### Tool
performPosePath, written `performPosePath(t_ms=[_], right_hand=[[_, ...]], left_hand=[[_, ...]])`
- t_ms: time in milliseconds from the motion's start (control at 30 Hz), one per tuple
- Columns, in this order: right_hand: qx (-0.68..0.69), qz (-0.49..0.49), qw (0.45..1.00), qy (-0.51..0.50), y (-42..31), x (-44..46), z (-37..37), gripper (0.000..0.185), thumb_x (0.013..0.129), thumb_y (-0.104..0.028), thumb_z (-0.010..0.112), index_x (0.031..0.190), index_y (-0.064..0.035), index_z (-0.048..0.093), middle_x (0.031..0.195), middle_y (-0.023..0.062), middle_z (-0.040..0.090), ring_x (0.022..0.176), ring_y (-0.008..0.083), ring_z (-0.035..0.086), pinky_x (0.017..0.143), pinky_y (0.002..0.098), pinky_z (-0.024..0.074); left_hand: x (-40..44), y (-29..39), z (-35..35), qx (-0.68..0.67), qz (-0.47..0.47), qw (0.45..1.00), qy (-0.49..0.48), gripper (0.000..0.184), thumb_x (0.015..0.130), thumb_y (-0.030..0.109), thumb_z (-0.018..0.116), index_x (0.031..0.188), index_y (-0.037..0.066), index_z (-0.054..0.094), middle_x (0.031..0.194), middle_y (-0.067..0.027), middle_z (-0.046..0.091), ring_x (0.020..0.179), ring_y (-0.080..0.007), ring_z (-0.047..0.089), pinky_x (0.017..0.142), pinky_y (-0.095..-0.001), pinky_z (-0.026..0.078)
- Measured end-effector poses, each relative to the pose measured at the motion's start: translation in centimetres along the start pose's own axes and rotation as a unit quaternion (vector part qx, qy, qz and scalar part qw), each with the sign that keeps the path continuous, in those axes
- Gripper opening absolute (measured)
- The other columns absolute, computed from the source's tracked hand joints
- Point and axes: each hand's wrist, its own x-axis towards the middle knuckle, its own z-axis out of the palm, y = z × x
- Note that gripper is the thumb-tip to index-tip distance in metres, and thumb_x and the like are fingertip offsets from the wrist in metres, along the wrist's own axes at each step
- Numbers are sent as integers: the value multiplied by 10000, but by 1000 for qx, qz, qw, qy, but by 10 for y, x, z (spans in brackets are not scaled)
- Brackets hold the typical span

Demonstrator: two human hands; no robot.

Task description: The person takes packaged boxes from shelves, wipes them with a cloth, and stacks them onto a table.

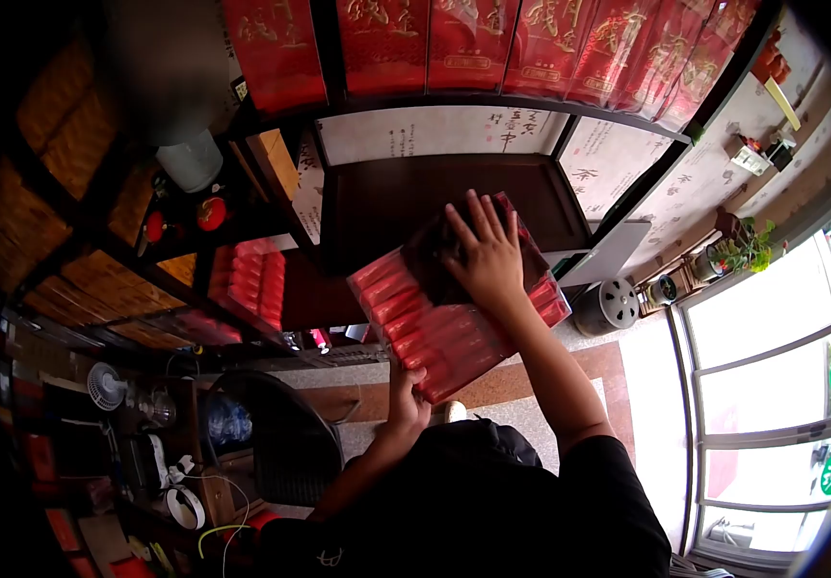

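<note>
A clear-wrapped pack of red boxes (449,352) is held at a tilt in front of me, before a dark shelf. My left hand (408,397) grips its lower left edge, thumb on the near face. Flat on the pack's upper part lies my right hand (486,252), fingers stretched out. Beneath and beside that palm is a dark patch (427,262); I cannot tell whether it is a cloth or part of the wrapping. Both hands touch the pack.
Tall red packages (468,48) line the shelf above. More red boxes (250,279) sit in a lower compartment at left. A black chair (276,433) stands lower left, near a small fan (105,385). A round metal bin (608,306) and windows (772,405) are at right.
</note>
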Motion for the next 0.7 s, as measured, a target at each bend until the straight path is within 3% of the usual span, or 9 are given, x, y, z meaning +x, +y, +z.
performPosePath(t_ms=[100,167,200,300,433,500,600,700], right_hand=[[-80,116,990,29,9,0,5,690,859,-397,631,1479,-180,417,1570,160,300,1452,339,281,1169,603,111],[-76,128,988,27,-7,-10,13,692,862,-377,615,1473,-122,413,1558,208,298,1449,358,281,1167,608,99],[-41,89,995,28,-19,-17,14,693,857,-358,607,1463,-82,413,1547,240,300,1447,368,282,1164,606,116],[64,-42,997,-28,-53,-40,10,754,809,-322,660,1462,-47,403,1563,226,279,1449,360,289,1173,503,228],[103,-128,982,-97,-42,-44,-11,750,789,-289,678,1467,-107,414,1580,167,279,1449,312,305,1180,439,248],[47,-76,994,-65,-13,-37,-12,734,800,-266,664,1472,-116,409,1582,155,280,1443,312,314,1180,440,250],[-23,29,999,22,33,-23,-6,603,877,-302,609,1425,-90,471,1546,189,333,1410,348,358,1156,454,286],[-58,81,993,56,29,-16,4,593,900,-317,578,1427,-69,465,1535,230,329,1407,378,350,1162,474,269]], left_hand=[[3,-6,-7,8,6,1000,11,622,832,157,586,1411,43,391,1361,-129,531,1262,-270,523,1074,-416,431],[5,-8,-12,6,5,1000,11,604,835,163,588,1398,45,405,1339,-125,541,1240,-267,537,1063,-416,438],[6,-8,-15,2,4,1000,13,587,837,169,591,1385,47,418,1318,-120,550,1217,-265,551,1052,-415,445],[7,-8,-28,7,-37,998,45,546,838,176,597,1350,53,452,1249,-109,575,1164,-257,576,1036,-414,455],[1,2,-1,1,-16,997,78,513,841,179,600,1324,61,475,1191,-95,591,1126,-250,591,1025,-411,460],[3,3,-4,-8,-13,999,28,512,847,179,600,1330,68,473,1225,-95,588,1153,-253,582,1028,-416,460],[4,1,0,-7,-3,999,33,560,853,188,612,1372,73,440,1311,-104,556,1210,-266,553,1053,-424,440],[4,0,-4,13,12,1000,25,568,896,255,608,1399,75,415,1352,-106,538,1243,-272,532,1068,-430,426]])
